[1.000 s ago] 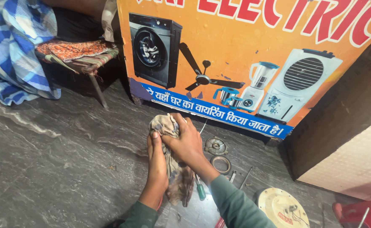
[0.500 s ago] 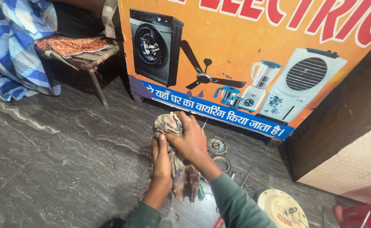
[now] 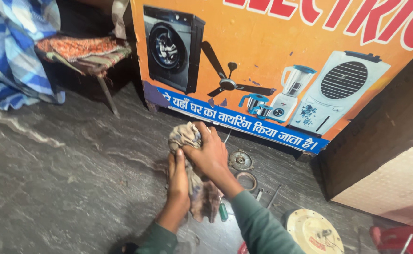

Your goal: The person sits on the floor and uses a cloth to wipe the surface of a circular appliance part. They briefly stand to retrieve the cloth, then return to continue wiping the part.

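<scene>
Two hands work a grimy rag (image 3: 191, 175) over a dark stone floor (image 3: 60, 188), as we see it from above. Nearest us, green sleeves (image 3: 263, 226) run up to the wrists. The left hand (image 3: 178, 181) is pressed against the cloth from below, fingers wrapped into its folds; we cannot tell whether anything lies inside the bundle. The right hand (image 3: 209, 153) is curled over the top, gripping the bunched upper end of the rag, while the loose tail hangs down between the forearms.

Just beside that tail, on the floor, lies a screwdriver with a green handle (image 3: 222, 210). To the right rest a pale round cover plate (image 3: 313, 232) and, further right, a red object (image 3: 394, 237) cut off at the frame's edge. Beyond the hands we make out a metal ring (image 3: 247, 180), a round metal housing (image 3: 240, 160) and a few small loose tools.

Behind them stands an orange signboard (image 3: 263, 51) painted with a washing machine, a ceiling fan, mixers and an air cooler. At far left, a stool with a patterned cushion (image 3: 81, 49) sits near a blue checked cloth (image 3: 13, 51). A dark wooden cabinet (image 3: 385, 131) closes the right side.
</scene>
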`<move>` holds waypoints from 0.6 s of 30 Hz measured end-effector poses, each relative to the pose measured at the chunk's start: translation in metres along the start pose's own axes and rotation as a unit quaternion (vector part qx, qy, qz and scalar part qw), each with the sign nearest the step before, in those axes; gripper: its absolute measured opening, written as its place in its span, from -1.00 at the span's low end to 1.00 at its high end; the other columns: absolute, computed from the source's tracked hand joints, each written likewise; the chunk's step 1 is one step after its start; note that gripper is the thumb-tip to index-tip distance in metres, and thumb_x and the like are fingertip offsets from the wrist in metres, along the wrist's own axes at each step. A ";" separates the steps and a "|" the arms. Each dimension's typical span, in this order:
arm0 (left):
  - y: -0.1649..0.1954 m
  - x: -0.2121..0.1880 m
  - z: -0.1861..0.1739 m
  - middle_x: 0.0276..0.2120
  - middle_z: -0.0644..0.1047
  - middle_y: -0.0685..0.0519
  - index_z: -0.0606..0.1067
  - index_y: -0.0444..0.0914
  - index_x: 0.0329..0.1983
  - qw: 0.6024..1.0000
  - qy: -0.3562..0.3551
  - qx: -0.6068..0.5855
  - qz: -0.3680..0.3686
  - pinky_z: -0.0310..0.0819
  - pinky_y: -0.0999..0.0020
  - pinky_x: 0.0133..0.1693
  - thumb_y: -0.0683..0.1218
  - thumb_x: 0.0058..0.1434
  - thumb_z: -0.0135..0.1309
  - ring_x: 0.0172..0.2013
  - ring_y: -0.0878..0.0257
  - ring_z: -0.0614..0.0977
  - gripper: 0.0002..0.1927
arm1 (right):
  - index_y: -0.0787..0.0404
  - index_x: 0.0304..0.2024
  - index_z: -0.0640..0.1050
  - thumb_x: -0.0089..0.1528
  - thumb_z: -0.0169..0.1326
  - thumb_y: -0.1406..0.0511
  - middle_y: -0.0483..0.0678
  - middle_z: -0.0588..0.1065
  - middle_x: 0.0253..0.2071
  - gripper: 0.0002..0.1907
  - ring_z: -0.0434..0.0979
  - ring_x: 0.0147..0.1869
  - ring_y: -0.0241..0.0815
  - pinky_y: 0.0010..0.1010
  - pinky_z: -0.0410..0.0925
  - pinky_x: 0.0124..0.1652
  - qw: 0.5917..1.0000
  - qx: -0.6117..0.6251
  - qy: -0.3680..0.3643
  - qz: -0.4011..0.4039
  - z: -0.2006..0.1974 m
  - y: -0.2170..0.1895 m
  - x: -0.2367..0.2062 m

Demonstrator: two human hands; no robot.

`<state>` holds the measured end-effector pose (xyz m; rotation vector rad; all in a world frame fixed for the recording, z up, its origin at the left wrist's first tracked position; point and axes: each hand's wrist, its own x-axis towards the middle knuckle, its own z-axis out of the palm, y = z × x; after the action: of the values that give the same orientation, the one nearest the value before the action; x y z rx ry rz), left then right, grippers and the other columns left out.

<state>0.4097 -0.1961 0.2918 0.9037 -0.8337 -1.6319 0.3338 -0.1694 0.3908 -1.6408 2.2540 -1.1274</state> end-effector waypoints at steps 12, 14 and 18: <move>0.070 0.106 -0.012 0.32 0.42 -0.10 0.23 -0.27 0.43 0.963 -0.158 -0.190 0.107 0.44 0.10 0.19 0.54 0.21 -0.41 0.17 0.03 0.53 0.00 | 0.22 0.06 0.53 0.00 0.19 0.23 0.12 0.62 -0.08 -0.45 0.62 0.01 0.04 -0.22 0.46 -0.02 0.885 0.460 -0.060 -0.036 0.020 -0.025 0.024; 0.067 0.121 -0.003 0.33 0.44 -0.13 0.27 -0.33 0.40 0.939 -0.237 -0.227 0.100 0.41 0.14 0.21 0.52 0.27 -0.40 0.17 0.06 0.54 -0.02 | 0.17 0.04 0.54 -0.02 0.20 0.23 0.08 0.63 -0.10 -0.46 0.65 0.00 -0.01 -0.24 0.44 -0.01 0.931 0.364 -0.024 -0.007 0.021 -0.021 0.033; 0.044 0.135 0.019 0.18 0.51 -0.17 0.38 -0.43 0.29 0.950 -0.247 -0.188 0.021 0.47 0.13 0.18 0.47 0.34 -0.39 0.09 0.04 0.61 -0.06 | 0.09 0.10 0.51 -0.01 0.21 0.23 0.04 0.61 -0.05 -0.42 0.65 0.03 -0.03 -0.24 0.41 0.02 0.942 0.315 0.068 0.098 0.015 -0.001 0.054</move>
<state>0.3896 -0.3354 0.3185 0.2051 -0.8225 -1.9258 0.3205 -0.2235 0.3971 -1.0857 1.7820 -1.7094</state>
